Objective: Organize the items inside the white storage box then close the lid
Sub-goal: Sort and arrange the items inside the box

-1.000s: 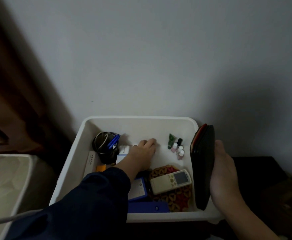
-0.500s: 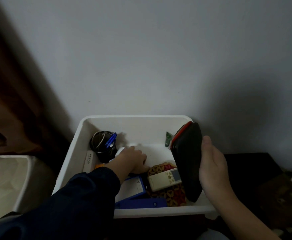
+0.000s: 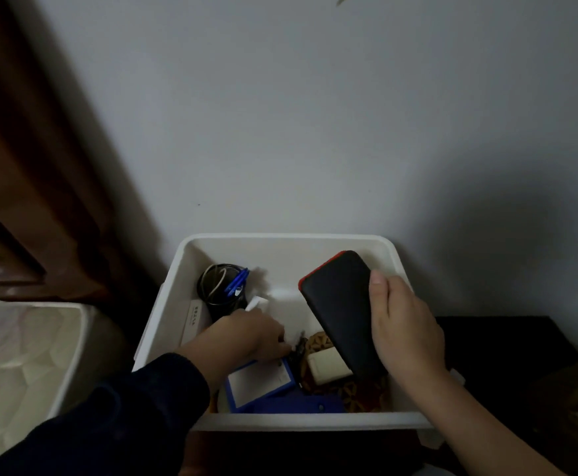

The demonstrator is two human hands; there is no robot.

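Note:
The white storage box stands open against the wall. My right hand grips a black wallet with a red edge, tilted over the box's right half. My left hand reaches down inside the box, fingers curled around a small white item beside a blue-framed box. A black pen cup holding blue pens stands at the back left. A white remote lies on a red and gold patterned cloth, partly hidden by the wallet.
A flat white carton leans along the box's left wall. A pale quilted surface lies to the left. Dark furniture sits on the right, a brown wooden door at the far left. No lid is visible.
My right hand has swung the wallet from upright outside the right wall to tilted over the box's interior, hiding the small bottles. My left hand has drawn back from the middle toward the blue-framed box.

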